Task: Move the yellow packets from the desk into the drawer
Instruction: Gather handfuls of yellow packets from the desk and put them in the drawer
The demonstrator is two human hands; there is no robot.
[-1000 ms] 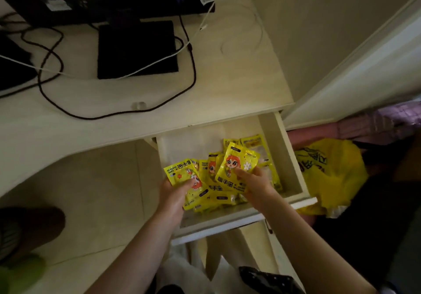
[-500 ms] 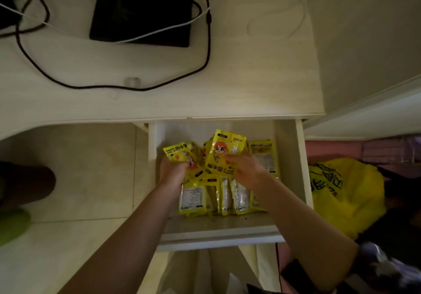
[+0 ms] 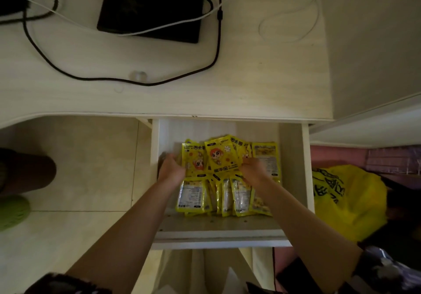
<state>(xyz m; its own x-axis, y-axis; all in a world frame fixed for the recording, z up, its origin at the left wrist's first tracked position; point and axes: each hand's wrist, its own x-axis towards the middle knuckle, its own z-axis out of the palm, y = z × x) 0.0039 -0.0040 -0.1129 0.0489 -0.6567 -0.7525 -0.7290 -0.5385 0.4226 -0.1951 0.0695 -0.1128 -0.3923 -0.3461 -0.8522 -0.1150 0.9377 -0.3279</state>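
Inside the open drawer (image 3: pixel 293 157), both hands bracket the rear row of yellow packets (image 3: pixel 218 157), left hand (image 3: pixel 170 168) and right hand (image 3: pixel 254 170) each with a clenched grip on its edges, apparently squaring it behind the front row.

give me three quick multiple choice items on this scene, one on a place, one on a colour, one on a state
1. Where are the packets?
A. on the desk
B. in the drawer
C. on the floor

2. What colour is the bag right of the drawer?
A. yellow
B. blue
C. white

3. How is the drawer?
A. shut
B. pulled open
C. taken out

Answers:
1 B, they lie inside its walls, with the left hand and right hand on them.
2 A, it is plainly yellow.
3 B, it juts out from under the desk.
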